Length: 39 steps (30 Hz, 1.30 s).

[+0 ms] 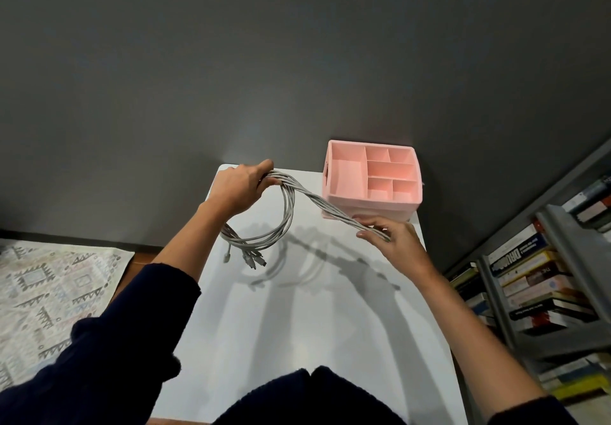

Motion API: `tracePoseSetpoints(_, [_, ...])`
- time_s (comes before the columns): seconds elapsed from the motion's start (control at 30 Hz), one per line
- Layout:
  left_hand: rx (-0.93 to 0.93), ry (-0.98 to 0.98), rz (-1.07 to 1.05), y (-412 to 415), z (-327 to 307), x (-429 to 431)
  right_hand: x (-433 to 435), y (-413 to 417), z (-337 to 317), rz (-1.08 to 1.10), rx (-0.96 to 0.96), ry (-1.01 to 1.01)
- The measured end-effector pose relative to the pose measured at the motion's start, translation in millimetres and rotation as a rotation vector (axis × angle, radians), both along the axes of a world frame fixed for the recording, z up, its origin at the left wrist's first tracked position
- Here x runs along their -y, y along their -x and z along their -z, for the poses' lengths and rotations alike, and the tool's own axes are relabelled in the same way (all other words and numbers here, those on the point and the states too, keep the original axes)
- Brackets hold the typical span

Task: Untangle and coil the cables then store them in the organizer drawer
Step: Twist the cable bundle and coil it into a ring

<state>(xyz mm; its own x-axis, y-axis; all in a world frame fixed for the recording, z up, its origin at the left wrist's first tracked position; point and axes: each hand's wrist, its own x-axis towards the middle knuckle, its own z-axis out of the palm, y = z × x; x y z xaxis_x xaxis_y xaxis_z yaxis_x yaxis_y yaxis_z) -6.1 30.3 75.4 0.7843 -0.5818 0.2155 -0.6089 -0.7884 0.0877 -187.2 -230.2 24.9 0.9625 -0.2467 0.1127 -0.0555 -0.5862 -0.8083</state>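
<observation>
Close to the camera, two arms in dark blue sleeves [109,342] reach out over a white table [297,325]. The right hand [395,236] is the nearer one. Its fingers pinch one end of a bunch of grey cables [299,193], just in front of a pink box. From there the bunch goes up and to the left, twisted like a rope, to the left hand [239,189]. The left hand is closed tight around the cables and holds them up in the air above the table. Under that hand the cables hang down in a round loop. Their plug ends [253,259] dangle at the bottom, near the table top. Dark shadows of the arms and the loop lie on the table.

Farther back, on the far right part of the table, sits the pink organizer [334,180]. Its top is open and split into little boxes. All of them look empty.

To the left lies a patterned rug [43,292]. To the right stands a grey shelf [562,259] full of books [529,289]. Behind it all is a dark grey wall [297,60].
</observation>
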Motion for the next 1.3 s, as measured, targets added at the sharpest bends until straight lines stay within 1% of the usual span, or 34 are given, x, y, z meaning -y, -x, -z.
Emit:
tracePoseSetpoints(0.07, [0.016,-0.010,0.003,1,-3,1,-2,-1,-1,0.057,-0.018,0.333])
tracePoseSetpoints(0.1, [0.020,-0.007,0.006,2,-4,3,-5,-1,-1,0.113,-0.032,0.465])
tracePoseSetpoints(0.13, [0.022,-0.004,0.009,3,-5,5,-8,-2,-1,0.163,-0.061,0.539])
tracePoseSetpoints(0.17, [0.023,-0.001,0.014,5,-6,8,-12,-5,-1,0.205,-0.116,0.557])
tracePoseSetpoints(0.2, [0.025,0.002,0.018,7,-7,10,-14,-8,0,0.239,-0.190,0.530])
tracePoseSetpoints(0.23, [0.029,0.006,0.021,8,-8,12,-16,-11,1,0.261,-0.263,0.462])
tracePoseSetpoints(0.3, [0.041,0.012,0.019,10,-10,15,-14,-15,3,0.257,-0.331,0.228])
tracePoseSetpoints(0.47, [0.063,0.017,0.013,11,-12,11,-7,-8,7,0.064,-0.305,-0.343])
tracePoseSetpoints(0.57, [0.058,0.009,0.022,12,-10,10,-5,-3,11,0.038,-0.291,-0.675])
tracePoseSetpoints(0.63, [0.036,0.026,0.030,12,-9,9,-4,0,12,0.025,-0.333,-0.844])
tracePoseSetpoints(0.67, [0.026,0.031,0.028,12,-8,9,-2,2,11,-0.024,-0.374,-0.920])
tracePoseSetpoints(0.77, [0.031,0.015,0.021,8,-9,5,8,9,11,-0.271,-0.494,-1.171])
tracePoseSetpoints(0.83, [0.025,0.014,0.020,7,-9,3,14,14,10,-0.348,-0.505,-1.220])
tracePoseSetpoints(0.97, [0.019,0.032,0.014,7,-11,1,19,17,8,-0.306,-0.464,-1.057])
tracePoseSetpoints(1.1, [0.026,0.022,0.011,7,-10,0,16,17,-1,-0.253,-0.465,-0.785])
tracePoseSetpoints(1.2, [0.039,0.013,0.005,8,-10,0,14,14,-7,-0.198,-0.441,-0.445])
tracePoseSetpoints(1.3, [0.059,-0.001,0.021,11,-10,3,14,7,-12,-0.155,-0.485,-0.108])
